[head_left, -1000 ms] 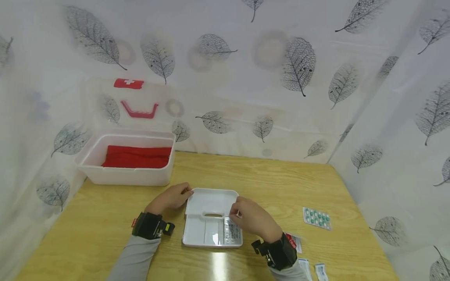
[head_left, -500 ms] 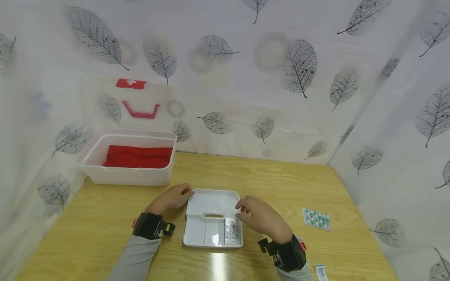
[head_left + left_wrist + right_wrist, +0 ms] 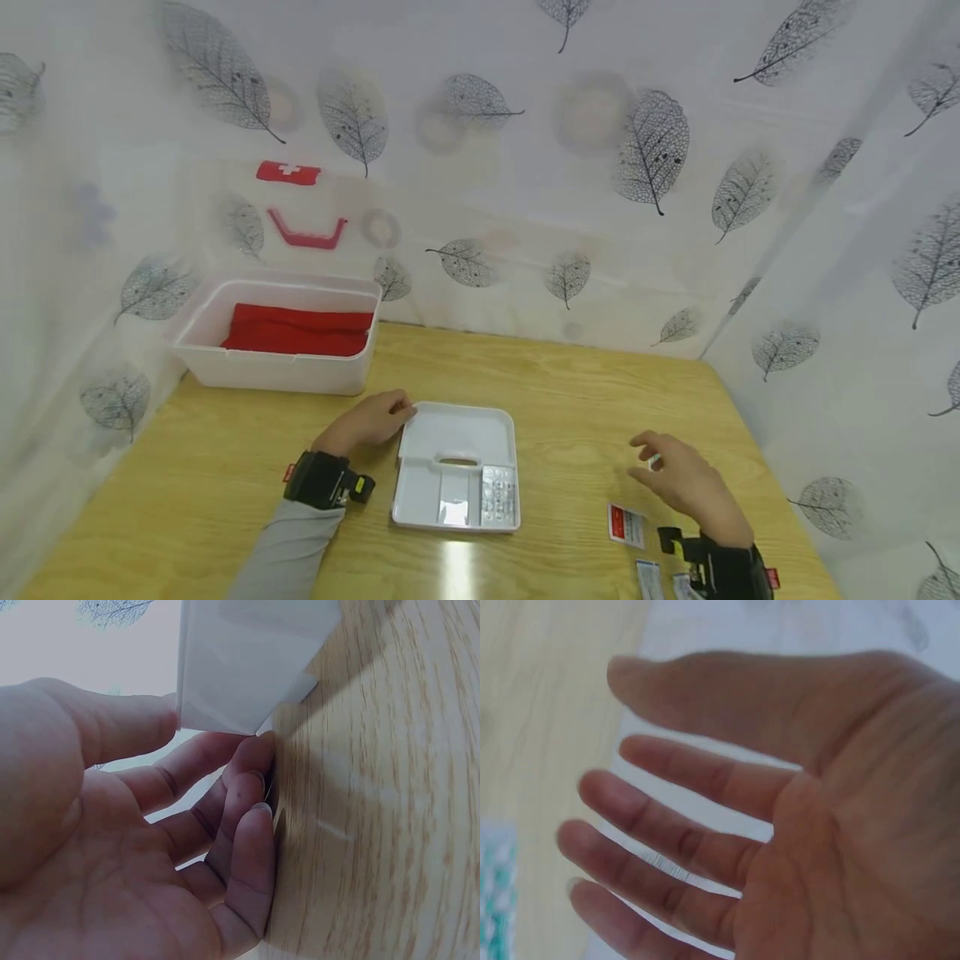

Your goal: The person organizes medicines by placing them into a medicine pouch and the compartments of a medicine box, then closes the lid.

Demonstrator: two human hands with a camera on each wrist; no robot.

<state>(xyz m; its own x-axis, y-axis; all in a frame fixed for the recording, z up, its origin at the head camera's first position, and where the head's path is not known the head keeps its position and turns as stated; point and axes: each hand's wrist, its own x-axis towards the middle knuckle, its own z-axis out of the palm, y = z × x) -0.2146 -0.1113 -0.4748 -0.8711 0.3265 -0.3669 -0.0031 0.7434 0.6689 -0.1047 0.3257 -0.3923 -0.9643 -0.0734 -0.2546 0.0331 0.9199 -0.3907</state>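
My left hand pinches the far left corner of a white compartmented tray, which lies on the table. In the left wrist view the thumb is on the outer wall of the tray and the fingers curl at its underside. A silver blister pack lies in the tray's near right compartment. Over the table's right side is my right hand, fingers spread and holding nothing. It mostly covers a blister pack of green-and-white capsules, whose blurred edge shows in the right wrist view.
A translucent white bin with red cloth inside stands at the back left. A red-and-white packet lies near the right wrist, with small blue-and-white packets at the front edge. A leaf-patterned curtain borders the table.
My right hand has left the tray's right side and moved right, over the capsule blister pack. The red-and-white packet is uncovered now. My left hand has stayed at the tray's corner.
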